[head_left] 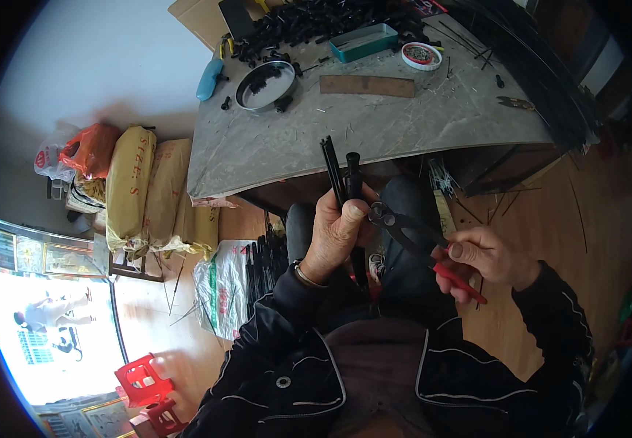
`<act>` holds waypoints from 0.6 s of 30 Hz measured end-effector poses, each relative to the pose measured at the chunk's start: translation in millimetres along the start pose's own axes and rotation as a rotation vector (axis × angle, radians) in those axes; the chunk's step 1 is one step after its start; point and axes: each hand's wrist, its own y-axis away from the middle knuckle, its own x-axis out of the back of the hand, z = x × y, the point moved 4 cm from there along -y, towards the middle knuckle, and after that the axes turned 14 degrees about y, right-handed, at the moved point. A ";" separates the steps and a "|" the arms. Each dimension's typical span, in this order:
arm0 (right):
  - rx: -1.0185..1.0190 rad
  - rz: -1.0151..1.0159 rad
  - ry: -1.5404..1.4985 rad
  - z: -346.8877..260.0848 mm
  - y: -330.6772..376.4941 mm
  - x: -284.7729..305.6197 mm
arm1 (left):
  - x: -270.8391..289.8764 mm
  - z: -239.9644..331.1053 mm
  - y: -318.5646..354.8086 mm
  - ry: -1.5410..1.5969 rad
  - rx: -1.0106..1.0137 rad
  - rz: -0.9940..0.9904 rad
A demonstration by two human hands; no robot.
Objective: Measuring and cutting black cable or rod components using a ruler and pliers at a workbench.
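Note:
In front of my lap, my left hand (334,232) is closed round a few thin black rods (333,168) and a thicker black tube-like piece with a capped end (354,174), all pointing toward the table. My right hand (485,257) grips pincers (409,237) by their red-sleeved handles, which are spread apart. The round dark head of the pincers sits right beside my left thumb, at the base of the black piece. Whether the jaws touch the piece or bite on anything cannot be made out.
The grey table (272,157) ahead holds a round metal pan (266,86), a teal tray (363,44), a white dish of small metal bits (422,56), a rusty strip (367,85) and heaped black pieces (309,29). Long black rods (528,66) lie right. Yellow sacks (132,190) stand left.

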 end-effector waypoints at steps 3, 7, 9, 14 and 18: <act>-0.197 -0.259 -0.427 20.1 0.1 -17.4 | -2.9 2.2 2.9 -0.046 0.043 0.030; -0.112 -0.508 -0.378 28.3 -2.9 -5.7 | -6.2 2.9 4.2 -0.097 0.062 0.007; -0.209 -0.386 -0.069 -5.7 -4.5 -0.1 | -1.3 1.9 5.2 -0.108 -0.005 0.027; 0.210 0.151 0.625 -22.9 -10.2 3.8 | 7.0 3.2 -0.2 -0.075 -0.016 0.052; -0.151 -0.141 -0.131 6.1 -8.8 -31.5 | 7.8 4.9 0.4 -0.066 0.006 0.027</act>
